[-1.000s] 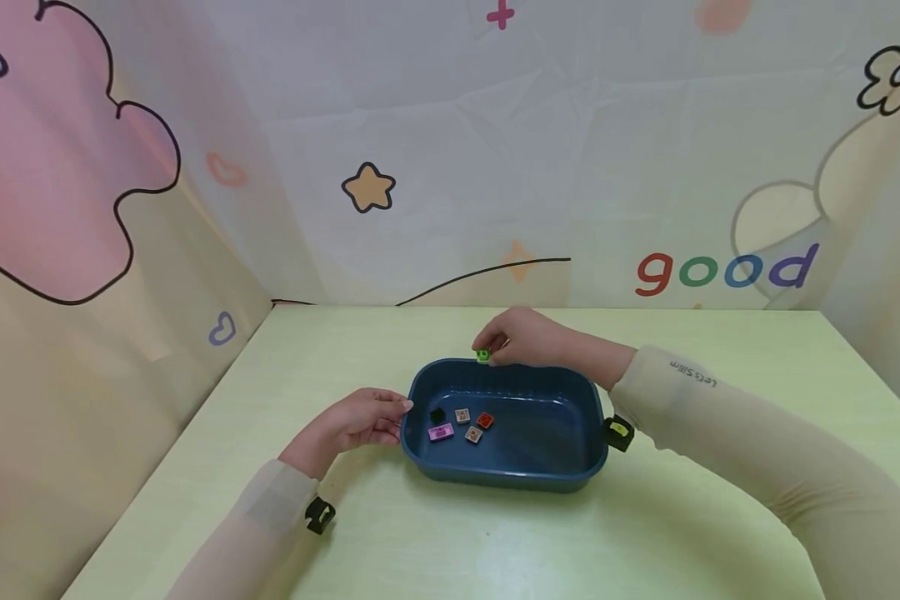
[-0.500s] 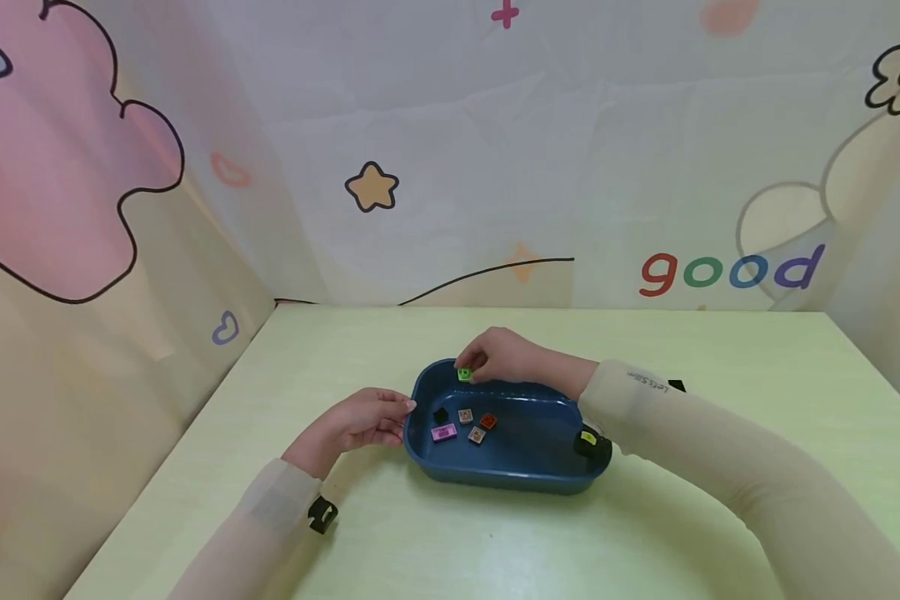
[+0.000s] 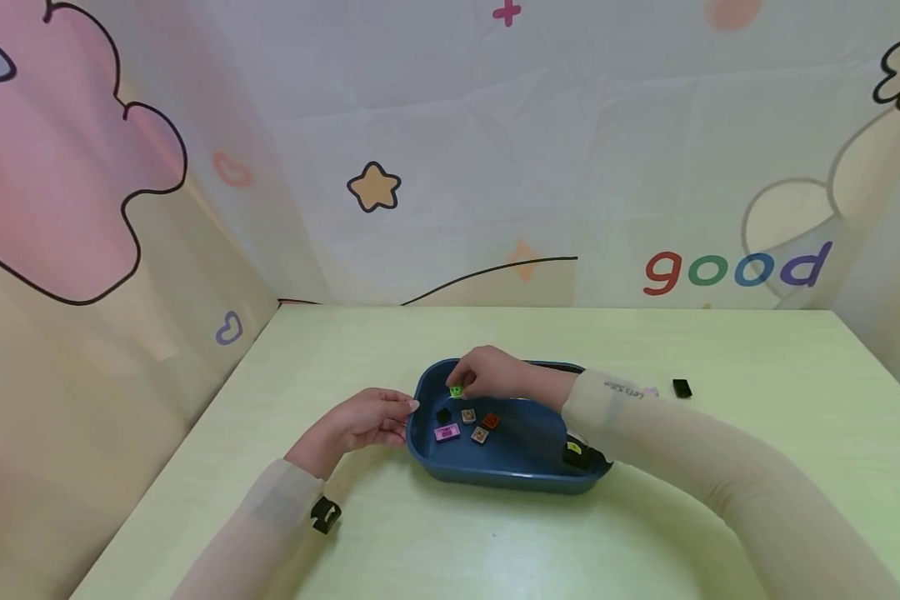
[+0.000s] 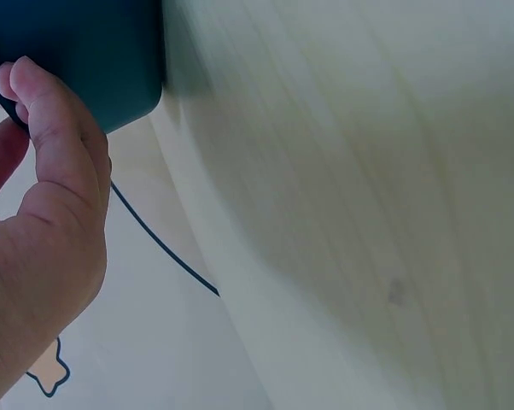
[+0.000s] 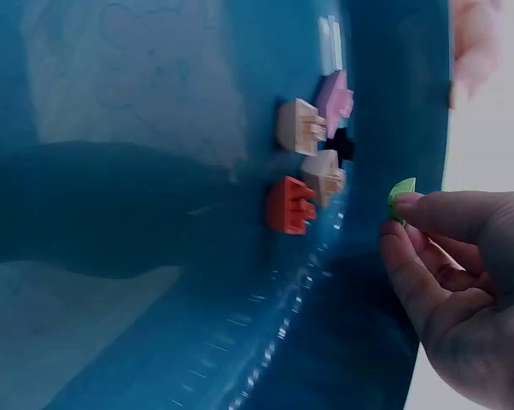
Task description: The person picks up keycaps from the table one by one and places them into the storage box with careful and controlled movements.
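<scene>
My right hand [image 3: 489, 372] pinches a small green block [image 3: 456, 392] between thumb and fingertips, over the back left of a dark blue tub [image 3: 510, 482]. The right wrist view shows the green block [image 5: 401, 193] apart from the loose blocks in the tub. My left hand [image 3: 371, 419] grips the tub's left rim, also seen in the left wrist view. On the tub floor lie a black block [image 3: 443, 415], a pink block [image 3: 447, 432], two beige blocks, one of them the beige block [image 3: 468, 416], and a red-orange block [image 3: 491, 421].
A black block [image 3: 682, 388] lies on the pale table [image 3: 330, 342] right of the tub, with a pink piece [image 3: 650, 391] partly hidden by my right sleeve. A printed cloth [image 3: 450, 183] hangs behind the table.
My right hand has moved left and down from the back rim into the tub area, carrying the green block. My left hand stays on the rim. The black table block has come into view.
</scene>
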`<state>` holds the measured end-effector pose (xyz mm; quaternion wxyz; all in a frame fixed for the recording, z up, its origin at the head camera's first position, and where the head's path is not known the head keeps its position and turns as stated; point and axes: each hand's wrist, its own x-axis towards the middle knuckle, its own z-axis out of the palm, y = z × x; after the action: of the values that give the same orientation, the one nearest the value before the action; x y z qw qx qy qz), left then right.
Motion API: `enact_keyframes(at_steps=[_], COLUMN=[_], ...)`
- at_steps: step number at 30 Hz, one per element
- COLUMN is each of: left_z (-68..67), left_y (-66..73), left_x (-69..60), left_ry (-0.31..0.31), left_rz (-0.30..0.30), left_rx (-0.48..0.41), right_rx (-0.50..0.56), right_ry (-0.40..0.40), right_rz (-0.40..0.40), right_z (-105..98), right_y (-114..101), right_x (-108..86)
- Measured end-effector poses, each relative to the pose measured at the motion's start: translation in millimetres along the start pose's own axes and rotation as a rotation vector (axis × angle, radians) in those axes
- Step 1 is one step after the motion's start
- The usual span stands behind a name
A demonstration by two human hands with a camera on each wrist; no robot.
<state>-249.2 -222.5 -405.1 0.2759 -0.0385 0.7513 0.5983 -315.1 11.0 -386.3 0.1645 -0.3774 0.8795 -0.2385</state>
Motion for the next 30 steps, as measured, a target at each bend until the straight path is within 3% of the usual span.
enact_keyframes(at_steps=[18, 30], left_z=[-0.2, -0.6], left_y=[-2.5, -3.5], left_x=[0.6, 2.3], left_ry=[-0.024, -0.016], left_rz=[0.015, 0.023], left_rx=[-0.014, -0.021], right_rx=[-0.126, -0.196], right_ry=[0.038, 0.033], right_rz=[-0.011, -0.024], right_z=[25.9, 27.8], right_y=[12.2, 9.6], right_x=[6.2, 11.0])
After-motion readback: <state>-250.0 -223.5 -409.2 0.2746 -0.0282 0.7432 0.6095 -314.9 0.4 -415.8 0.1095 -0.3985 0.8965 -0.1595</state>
